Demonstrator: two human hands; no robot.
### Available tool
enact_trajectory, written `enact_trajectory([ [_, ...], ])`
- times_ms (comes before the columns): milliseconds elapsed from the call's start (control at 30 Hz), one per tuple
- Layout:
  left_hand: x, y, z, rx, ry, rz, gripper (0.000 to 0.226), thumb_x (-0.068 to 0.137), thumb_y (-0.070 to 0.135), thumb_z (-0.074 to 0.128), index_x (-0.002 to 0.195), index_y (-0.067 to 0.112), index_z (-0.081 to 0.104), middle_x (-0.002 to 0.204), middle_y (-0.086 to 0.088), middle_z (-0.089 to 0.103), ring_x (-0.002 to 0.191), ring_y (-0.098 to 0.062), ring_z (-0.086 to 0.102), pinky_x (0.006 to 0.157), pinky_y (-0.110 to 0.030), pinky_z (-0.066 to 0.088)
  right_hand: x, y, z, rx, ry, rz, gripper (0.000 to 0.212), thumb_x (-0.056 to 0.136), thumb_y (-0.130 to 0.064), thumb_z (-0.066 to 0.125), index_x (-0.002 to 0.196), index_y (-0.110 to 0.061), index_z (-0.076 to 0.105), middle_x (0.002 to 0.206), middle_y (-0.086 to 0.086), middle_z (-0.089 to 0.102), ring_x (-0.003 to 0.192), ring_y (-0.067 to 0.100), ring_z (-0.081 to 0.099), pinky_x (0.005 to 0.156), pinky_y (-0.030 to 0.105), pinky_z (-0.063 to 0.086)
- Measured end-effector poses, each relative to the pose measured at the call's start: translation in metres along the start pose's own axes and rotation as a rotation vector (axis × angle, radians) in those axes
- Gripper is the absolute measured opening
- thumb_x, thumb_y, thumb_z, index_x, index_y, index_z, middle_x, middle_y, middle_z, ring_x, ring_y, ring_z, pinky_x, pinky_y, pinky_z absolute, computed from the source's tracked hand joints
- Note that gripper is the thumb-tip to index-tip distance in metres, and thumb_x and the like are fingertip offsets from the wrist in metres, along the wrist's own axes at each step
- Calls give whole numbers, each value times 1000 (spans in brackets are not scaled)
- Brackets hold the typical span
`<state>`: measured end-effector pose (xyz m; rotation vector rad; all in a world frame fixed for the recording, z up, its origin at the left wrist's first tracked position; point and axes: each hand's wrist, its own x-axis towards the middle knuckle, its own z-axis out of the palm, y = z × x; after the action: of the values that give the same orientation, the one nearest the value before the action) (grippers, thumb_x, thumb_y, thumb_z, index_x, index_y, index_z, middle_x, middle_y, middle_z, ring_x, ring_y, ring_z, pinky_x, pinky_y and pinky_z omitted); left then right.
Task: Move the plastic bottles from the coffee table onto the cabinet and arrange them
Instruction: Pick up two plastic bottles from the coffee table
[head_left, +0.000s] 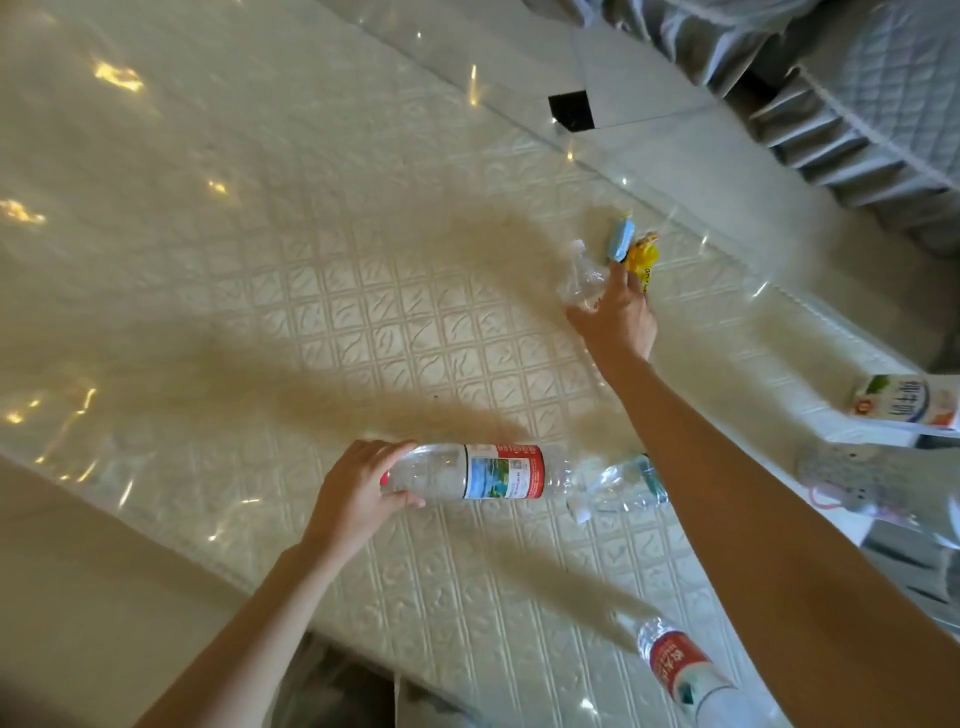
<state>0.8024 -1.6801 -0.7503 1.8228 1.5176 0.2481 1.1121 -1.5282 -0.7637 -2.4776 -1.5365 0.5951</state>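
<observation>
Gripping the neck end of a clear bottle with a red-and-white label (488, 472), the left hand (358, 499) has its fingers and thumb curled round it; the bottle lies on its side on the coffee table (260, 260). The right hand (618, 312) reaches to the far right, its fingers extended and apart over a crumpled clear bottle (579, 278), touching it (a firm hold cannot be confirmed). Just beyond lie a blue item (621, 240) and a yellow item (643, 257). A second crumpled bottle (618, 486) lies just right of the labelled one. Another red-labelled bottle (680, 667) lies at the near right edge. A carton (906, 402) sits off to the right.
</observation>
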Motion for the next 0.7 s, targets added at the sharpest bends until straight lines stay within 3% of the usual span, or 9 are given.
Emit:
enact_trajectory([
  [133,0,18,-14,-110,63,47,61,50,32,89,105,22,67,78,14,55,72,-9,51,71,-17,42,-19,-3,-14,53,98,-74,67,67,-35,71,128,-18,49,121,3,59,103,28,58,75,38,52],
  [267,4,45,-31,-251,90,78,44,59,33,85,98,20,69,83,17,60,78,-11,59,76,-22,46,-53,-2,-47,173,173,-154,69,63,-25,77,127,-19,51,122,3,57,92,28,60,64,31,45],
  [367,6,67,-34,-338,111,30,39,59,23,86,95,20,71,83,14,65,79,-5,61,74,-14,46,-82,13,-71,225,181,-170,70,62,-20,79,126,-16,51,120,3,54,89,24,60,64,26,42],
  [433,7,80,-28,-402,57,-7,40,61,15,85,97,23,69,94,16,68,87,-1,64,76,-13,47,-98,27,-83,247,197,-142,69,62,-19,81,125,-13,52,120,3,53,95,21,58,66,24,41],
  [500,4,89,-14,-300,-5,47,48,61,14,86,105,24,67,106,14,65,98,-10,63,88,-20,46,-111,41,-93,255,218,-104,68,62,-19,83,123,-10,53,118,6,54,97,21,57,65,24,41],
  [567,-2,83,4,-59,-55,95,66,55,25,89,116,19,64,118,2,62,110,-22,58,95,-34,45,-121,51,-99,258,239,-75,67,63,-21,85,120,-6,54,113,10,56,93,24,58,63,27,44],
  [700,-8,47,22,227,-168,-32,102,41,44,91,130,11,53,128,-10,58,116,-31,55,93,-49,45,-130,60,-102,269,236,-78,68,65,-25,86,120,-5,53,111,11,56,91,25,58,64,25,42],
])
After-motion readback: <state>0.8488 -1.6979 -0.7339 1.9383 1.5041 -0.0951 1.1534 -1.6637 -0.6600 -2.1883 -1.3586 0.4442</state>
